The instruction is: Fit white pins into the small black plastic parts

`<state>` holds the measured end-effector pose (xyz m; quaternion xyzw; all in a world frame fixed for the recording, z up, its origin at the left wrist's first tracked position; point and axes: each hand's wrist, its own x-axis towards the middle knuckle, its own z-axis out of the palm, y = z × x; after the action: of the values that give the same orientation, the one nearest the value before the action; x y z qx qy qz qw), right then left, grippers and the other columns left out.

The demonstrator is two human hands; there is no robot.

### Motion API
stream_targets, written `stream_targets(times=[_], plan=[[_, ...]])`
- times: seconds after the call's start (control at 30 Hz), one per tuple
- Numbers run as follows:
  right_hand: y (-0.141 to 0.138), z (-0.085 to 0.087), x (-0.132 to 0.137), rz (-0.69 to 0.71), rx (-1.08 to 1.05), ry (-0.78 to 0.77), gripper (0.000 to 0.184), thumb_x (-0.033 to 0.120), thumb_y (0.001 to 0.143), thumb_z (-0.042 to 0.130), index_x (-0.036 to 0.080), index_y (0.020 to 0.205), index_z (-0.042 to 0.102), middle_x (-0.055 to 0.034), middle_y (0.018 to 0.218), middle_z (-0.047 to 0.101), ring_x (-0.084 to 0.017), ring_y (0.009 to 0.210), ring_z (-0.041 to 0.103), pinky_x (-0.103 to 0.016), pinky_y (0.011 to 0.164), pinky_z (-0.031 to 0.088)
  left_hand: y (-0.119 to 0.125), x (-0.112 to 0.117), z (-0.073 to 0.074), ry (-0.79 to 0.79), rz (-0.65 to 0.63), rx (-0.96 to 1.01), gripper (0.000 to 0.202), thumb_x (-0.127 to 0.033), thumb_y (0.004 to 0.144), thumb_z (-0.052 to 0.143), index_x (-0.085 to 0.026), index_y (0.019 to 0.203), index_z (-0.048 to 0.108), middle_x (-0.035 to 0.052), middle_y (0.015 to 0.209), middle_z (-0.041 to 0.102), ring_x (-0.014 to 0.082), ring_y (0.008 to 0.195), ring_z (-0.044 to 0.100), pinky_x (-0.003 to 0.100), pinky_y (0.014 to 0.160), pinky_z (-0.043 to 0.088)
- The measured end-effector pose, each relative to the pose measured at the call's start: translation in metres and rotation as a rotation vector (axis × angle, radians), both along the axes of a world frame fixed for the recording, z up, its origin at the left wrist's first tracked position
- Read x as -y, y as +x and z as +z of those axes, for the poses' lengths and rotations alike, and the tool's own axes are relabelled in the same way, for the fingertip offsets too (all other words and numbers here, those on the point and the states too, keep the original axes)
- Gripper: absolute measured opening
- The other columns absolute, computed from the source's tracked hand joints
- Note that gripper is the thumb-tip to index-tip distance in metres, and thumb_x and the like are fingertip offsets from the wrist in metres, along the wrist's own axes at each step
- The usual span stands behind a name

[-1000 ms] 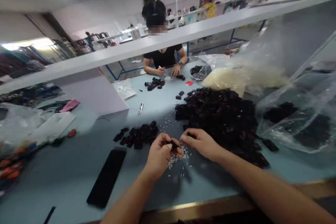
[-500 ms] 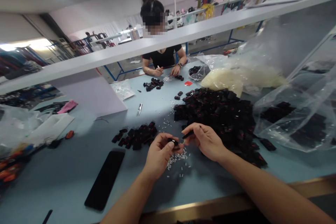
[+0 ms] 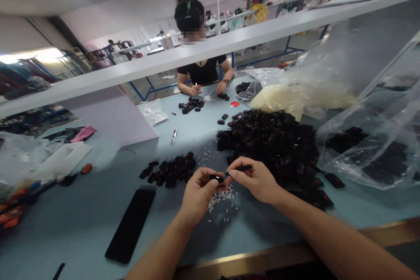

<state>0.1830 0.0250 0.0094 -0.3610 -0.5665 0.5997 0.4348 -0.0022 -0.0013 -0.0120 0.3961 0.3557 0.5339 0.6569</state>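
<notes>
Right hand (image 3: 259,179), fingers clamped on thin black tool (image 3: 241,168), swung its tip onto small black part (image 3: 216,178) pinched in left hand (image 3: 198,192) fingers over desk (image 3: 82,210); looks like insertion step, next needs steady tip alignment.

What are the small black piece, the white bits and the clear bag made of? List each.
Small black piece in the left hand: likely moulded plastic, matte, hard-edged. White bits: probably plastic, tiny uniform rods. Clear bag: thin plastic film, glossy, wrinkled, see-through.
</notes>
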Motion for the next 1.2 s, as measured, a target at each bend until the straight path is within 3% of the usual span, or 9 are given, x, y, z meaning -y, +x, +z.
stream_targets(times=[0.23, 0.5, 0.77, 0.93, 1.03, 1.2], plan=[[-0.0002, -0.0004, -0.0003, -0.015, 0.074, 0.010, 0.016, 0.034, 0.081, 0.063, 0.018, 0.084, 0.064, -0.0041, 0.072, 0.071, -0.018, 0.067, 0.068, -0.028, 0.062, 0.052, 0.0000, 0.0012, -0.0002, -0.010, -0.001, -0.005, 0.016, -0.020, 0.078, 0.072, -0.017, 0.090, 0.061, 0.0057, 0.096, 0.072, 0.0220, 0.086, 0.071, 0.041, 0.080, 0.057], [-0.0024, 0.0015, 0.0019, -0.059, 0.217, 0.130, 0.011, 0.026, 0.082, 0.058, 0.018, 0.082, 0.066, -0.0031, 0.075, 0.069, -0.015, 0.065, 0.063, -0.024, 0.057, 0.048, -0.0008, 0.0016, -0.0019, -0.011, 0.000, -0.018, 0.015, -0.018, 0.078, 0.072, -0.018, 0.089, 0.060, 0.0040, 0.094, 0.072, 0.0216, 0.087, 0.070, 0.043, 0.082, 0.057], [-0.0037, -0.0027, 0.0030, -0.082, 0.336, 0.243, 0.013, 0.026, 0.083, 0.058, 0.019, 0.083, 0.068, -0.0009, 0.072, 0.066, -0.010, 0.053, 0.050, -0.022, 0.046, 0.036, -0.0027, 0.0017, -0.0058, 0.000, -0.001, -0.053, 0.014, -0.018, 0.080, 0.070, -0.018, 0.090, 0.060, 0.0050, 0.096, 0.073, 0.0212, 0.088, 0.070, 0.043, 0.083, 0.057], [-0.0030, -0.0044, 0.0032, -0.065, 0.316, 0.330, 0.012, 0.025, 0.084, 0.058, 0.019, 0.084, 0.069, -0.0022, 0.077, 0.068, -0.014, 0.067, 0.059, -0.023, 0.056, 0.043, -0.0029, 0.0011, -0.0050, -0.006, 0.013, -0.074, 0.015, -0.020, 0.079, 0.071, -0.018, 0.090, 0.061, 0.0052, 0.097, 0.072, 0.0209, 0.089, 0.069, 0.043, 0.083, 0.057], [-0.0030, -0.0052, 0.0030, -0.046, 0.293, 0.322, 0.013, 0.026, 0.085, 0.058, 0.019, 0.085, 0.068, -0.0028, 0.079, 0.068, -0.015, 0.072, 0.061, -0.024, 0.059, 0.045, -0.0025, 0.0004, -0.0037, -0.016, 0.019, -0.081, 0.016, -0.021, 0.078, 0.072, -0.018, 0.089, 0.061, 0.0045, 0.096, 0.072, 0.0205, 0.088, 0.069, 0.042, 0.083, 0.057], [-0.0033, -0.0043, 0.0020, -0.047, 0.217, 0.209, 0.014, 0.028, 0.085, 0.057, 0.018, 0.086, 0.067, -0.0031, 0.076, 0.067, -0.012, 0.061, 0.057, -0.022, 0.051, 0.042, -0.0026, -0.0008, -0.0041, -0.021, 0.013, -0.070, 0.016, -0.021, 0.078, 0.071, -0.018, 0.090, 0.060, 0.0047, 0.095, 0.072, 0.0215, 0.087, 0.070, 0.042, 0.083, 0.056]])
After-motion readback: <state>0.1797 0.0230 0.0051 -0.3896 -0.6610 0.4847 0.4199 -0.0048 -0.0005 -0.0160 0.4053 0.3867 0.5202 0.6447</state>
